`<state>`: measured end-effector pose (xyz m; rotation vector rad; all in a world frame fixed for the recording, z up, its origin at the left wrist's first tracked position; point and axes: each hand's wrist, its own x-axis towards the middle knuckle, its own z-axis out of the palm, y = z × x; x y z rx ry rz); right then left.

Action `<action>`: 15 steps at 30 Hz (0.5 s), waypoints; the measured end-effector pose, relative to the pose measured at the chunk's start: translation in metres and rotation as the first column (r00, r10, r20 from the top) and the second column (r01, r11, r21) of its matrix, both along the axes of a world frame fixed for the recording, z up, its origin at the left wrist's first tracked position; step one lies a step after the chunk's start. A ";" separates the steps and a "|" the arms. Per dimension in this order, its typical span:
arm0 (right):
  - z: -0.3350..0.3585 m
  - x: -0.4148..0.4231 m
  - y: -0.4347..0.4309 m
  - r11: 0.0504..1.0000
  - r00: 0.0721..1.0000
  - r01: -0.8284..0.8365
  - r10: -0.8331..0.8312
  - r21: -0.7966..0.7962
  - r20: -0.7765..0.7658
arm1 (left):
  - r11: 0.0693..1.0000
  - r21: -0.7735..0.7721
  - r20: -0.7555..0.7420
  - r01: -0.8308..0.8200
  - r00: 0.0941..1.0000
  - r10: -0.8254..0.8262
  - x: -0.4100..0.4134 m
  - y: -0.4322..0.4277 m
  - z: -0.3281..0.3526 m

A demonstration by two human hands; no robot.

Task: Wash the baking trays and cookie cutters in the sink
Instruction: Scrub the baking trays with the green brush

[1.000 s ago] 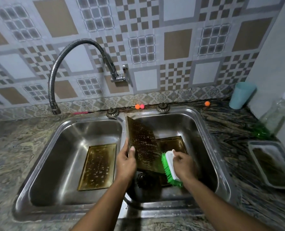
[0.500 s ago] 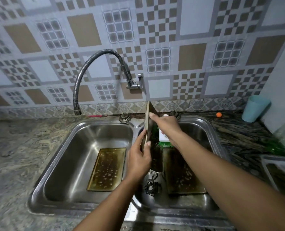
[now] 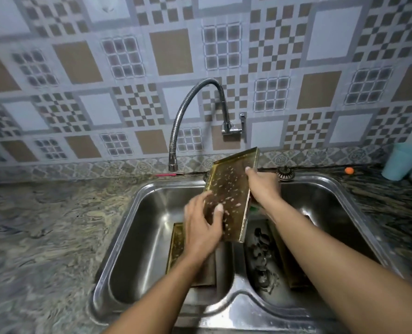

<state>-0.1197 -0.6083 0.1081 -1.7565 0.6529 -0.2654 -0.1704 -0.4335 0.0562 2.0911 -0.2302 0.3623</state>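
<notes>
The person holds a speckled baking tray (image 3: 229,189) tilted up over the divider of the double sink (image 3: 147,237). The left hand (image 3: 201,227) grips its 7 o'clock corner, with the thumb laid across the dirty face. The right hand (image 3: 264,185) clasps the edge at 2 o'clock. A second tray (image 3: 176,247) lies flat in the left basin. A third tray (image 3: 283,259) lies in the right basin, half hidden under the forearm. The flexible faucet (image 3: 183,121) arches at 11 o'clock from the held tray, and a teal cup (image 3: 397,162) stands at 3 o'clock by the wall.
</notes>
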 end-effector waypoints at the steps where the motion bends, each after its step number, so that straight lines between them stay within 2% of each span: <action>1: -0.007 0.002 0.006 0.999 1.000 -0.023 0.023 0.047 -0.007 | 0.998 0.028 -0.036 -0.058 0.998 0.059 0.010 0.019 -0.007; 4: -0.035 0.001 0.027 0.977 0.992 -0.093 0.107 0.192 -0.063 | 0.994 -0.020 -0.355 -0.107 0.930 0.093 0.034 0.074 -0.025; 7: -0.061 -0.002 0.048 0.947 0.984 -0.082 0.126 0.310 -0.123 | 0.974 -0.215 -0.552 -0.071 0.831 -0.061 0.037 0.111 -0.044; 9: -0.074 -0.005 0.065 0.933 0.966 -0.108 0.180 0.343 -0.184 | 0.964 -0.254 -0.585 -0.082 0.806 -0.086 0.033 0.130 -0.059; 11: -0.085 -0.007 0.083 0.937 0.946 -0.139 0.221 0.322 -0.235 | 0.961 -0.232 -0.575 -0.151 0.818 -0.010 0.030 0.145 -0.075; 13: -0.097 -0.005 0.096 0.960 0.939 -0.161 0.221 0.228 -0.265 | 0.954 -0.197 -0.577 -0.224 0.814 0.072 0.028 0.155 -0.088; 15: -0.110 -0.002 0.106 0.980 0.950 -0.188 0.198 0.064 -0.242 | 0.946 -0.146 -0.594 -0.288 0.790 0.149 0.027 0.165 -0.101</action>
